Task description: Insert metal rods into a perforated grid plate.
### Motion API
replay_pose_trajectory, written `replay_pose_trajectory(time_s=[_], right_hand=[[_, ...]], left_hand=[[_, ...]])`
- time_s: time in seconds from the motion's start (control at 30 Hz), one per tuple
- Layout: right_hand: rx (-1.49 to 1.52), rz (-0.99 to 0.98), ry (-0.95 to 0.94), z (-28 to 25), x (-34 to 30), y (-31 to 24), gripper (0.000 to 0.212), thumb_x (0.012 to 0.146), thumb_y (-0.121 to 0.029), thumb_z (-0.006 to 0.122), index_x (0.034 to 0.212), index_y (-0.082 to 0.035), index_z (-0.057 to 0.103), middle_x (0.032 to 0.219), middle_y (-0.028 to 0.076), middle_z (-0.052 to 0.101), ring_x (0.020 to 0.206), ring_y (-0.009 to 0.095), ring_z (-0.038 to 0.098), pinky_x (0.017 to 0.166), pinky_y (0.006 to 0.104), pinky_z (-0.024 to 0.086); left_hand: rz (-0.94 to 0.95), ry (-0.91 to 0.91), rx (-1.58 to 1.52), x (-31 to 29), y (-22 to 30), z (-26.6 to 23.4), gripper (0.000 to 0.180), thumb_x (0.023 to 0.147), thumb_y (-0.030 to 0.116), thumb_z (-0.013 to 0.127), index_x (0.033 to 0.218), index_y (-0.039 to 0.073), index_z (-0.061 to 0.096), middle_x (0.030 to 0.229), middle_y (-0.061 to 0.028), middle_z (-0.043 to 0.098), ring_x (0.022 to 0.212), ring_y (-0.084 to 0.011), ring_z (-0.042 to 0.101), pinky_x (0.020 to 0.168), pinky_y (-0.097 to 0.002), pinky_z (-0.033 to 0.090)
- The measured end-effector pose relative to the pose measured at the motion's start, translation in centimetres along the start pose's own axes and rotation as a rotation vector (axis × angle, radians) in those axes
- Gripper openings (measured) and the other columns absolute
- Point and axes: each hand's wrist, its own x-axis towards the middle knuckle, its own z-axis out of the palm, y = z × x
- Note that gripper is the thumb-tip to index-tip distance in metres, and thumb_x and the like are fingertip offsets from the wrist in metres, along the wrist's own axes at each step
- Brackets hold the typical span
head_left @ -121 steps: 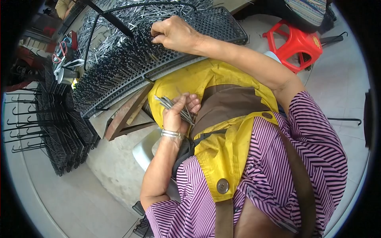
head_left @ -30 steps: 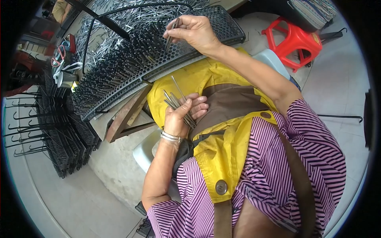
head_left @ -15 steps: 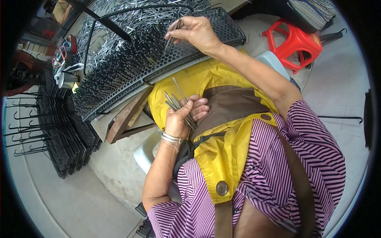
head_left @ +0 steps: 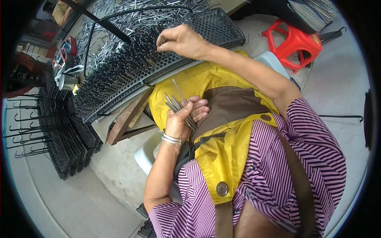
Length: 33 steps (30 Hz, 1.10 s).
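Observation:
My left hand point(head_left: 183, 115) rests over my lap, closed around a small bundle of thin metal rods point(head_left: 173, 104). One lighter, longer rod sticks out above the others. My right hand point(head_left: 183, 42) is over the perforated black rack point(head_left: 214, 24), beside the dense rows of dark upright rods point(head_left: 131, 59). Its thumb and forefinger are pinched on the dark end of a thin metal rod, mostly hidden by the fingers and the rods behind.
Behind the rack lies a heap of shiny metal strips point(head_left: 115, 20). Stacked black racks with hooked handles point(head_left: 65, 131) stand at left, near scissors point(head_left: 60, 57) and a metal cup point(head_left: 68, 82). A red stool point(head_left: 293, 43) stands at right.
My right hand has moved slightly left and down toward the upright rods. The rods that showed below its fingers are now mostly out of sight. The left hand has stayed still.

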Motion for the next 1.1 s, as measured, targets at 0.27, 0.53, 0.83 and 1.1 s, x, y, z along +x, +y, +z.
replay_pose_trajectory(time_s=[0.27,0.53,0.83,1.1], right_hand=[[-0.309,-0.11,0.054,0.9,0.7,-0.8,0.011,0.069,-0.01,0.063,0.078,-0.003,0.061,0.06,0.009,0.059,0.053,0.016,0.059,0.049,0.0266,0.045],[-0.324,-0.249,0.148,1.6,1.3,-0.3,0.01,0.069,-0.009,0.062,0.077,-0.003,0.059,0.066,0.011,0.06,0.057,0.021,0.06,0.051,0.0285,0.046],[-0.537,-0.417,0.067,2.7,0.3,0.1,0.008,0.068,-0.006,0.058,0.069,-0.003,0.05,0.062,0.009,0.051,0.059,0.026,0.05,0.055,0.0351,0.042],[-0.794,-0.416,0.027,3.2,0.8,-1.2,0.006,0.064,-0.007,0.05,0.062,-0.005,0.044,0.058,0.007,0.049,0.058,0.022,0.048,0.051,0.0329,0.041]], left_hand=[[-0.005,0.007,0.001,0.0,0.1,0.0,0.03,0.084,0.011,0.049,0.106,-0.008,0.045,0.099,-0.021,0.055,0.083,-0.0268,0.058,0.074,-0.0345,0.049],[0.0,0.012,0.033,0.4,0.2,-0.2,0.032,0.083,0.014,0.051,0.106,-0.007,0.044,0.099,-0.02,0.056,0.083,-0.0271,0.058,0.073,-0.0354,0.049],[-0.023,0.003,-0.002,0.0,-0.1,-0.5,0.031,0.083,0.012,0.049,0.107,-0.007,0.044,0.102,-0.0233,0.054,0.086,-0.0323,0.057,0.076,-0.0405,0.049],[-0.032,-0.012,0.022,0.0,0.1,-0.5,0.031,0.083,0.011,0.049,0.109,-0.006,0.044,0.103,-0.0223,0.054,0.09,-0.032,0.056,0.079,-0.0406,0.047]])
